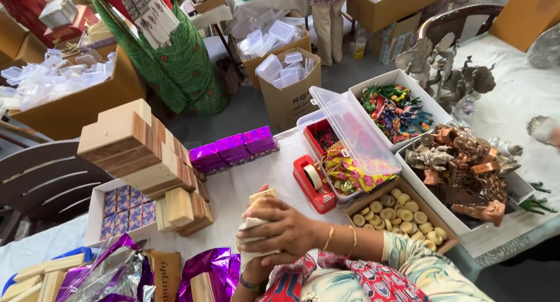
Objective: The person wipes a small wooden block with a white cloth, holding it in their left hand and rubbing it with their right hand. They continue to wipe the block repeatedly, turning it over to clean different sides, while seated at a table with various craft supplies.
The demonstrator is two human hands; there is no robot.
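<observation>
Pale wooden block (261, 198), partly wrapped in white cloth, sitting upright near the bench's (245, 179) near edge; right hand (280, 229) fingers curling closed around it, left hand (256, 267) gripping it from below.

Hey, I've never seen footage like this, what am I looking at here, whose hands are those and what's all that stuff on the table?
There is one picture, taken by a camera worn on a person's head, looking down at their own two bare hands. No machine is involved. The right hand, with gold bangles at the wrist, lies over a small pale wooden block partly wrapped in white paper, and the left hand grips it from below. On the white-covered table lie a stack of striped wooden blocks, a row of shiny purple wrapped boxes, a red tape dispenser, a cardboard tray of round yellowish discs and a white tray of copper-coloured metal figures.
</observation>
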